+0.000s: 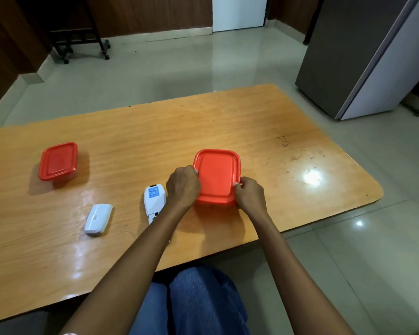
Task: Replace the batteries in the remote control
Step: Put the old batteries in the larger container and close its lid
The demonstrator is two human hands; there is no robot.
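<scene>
On the far left of the pale wooden table (228,117) stood a small rectangular plastic box with a red lid (58,161), shut and untouched, well apart from everything else. Nearer to me lay the white plastic battery cover (98,220), already off and lying by itself. To its right was the white plastic remote control (153,200), face down with a blue label at its far end and the open battery bay at its near end, partly hidden under my left forearm. I could not tell whether any cells sat in the bay.

My left hand (183,187) was curled against the left edge of the larger red-lidded rectangular plastic container (217,176), fingertips hooked at the rim. My right hand (250,195) pinched the lid's right edge near the near corner. Both hands were closed on that lid, which lay flat on its box.

I judged the step to be opening this container, probably to reach the batteries. The next move called for steadying the base with one hand and peeling up a corner with the other, gently, lest the contents jump out.
</scene>
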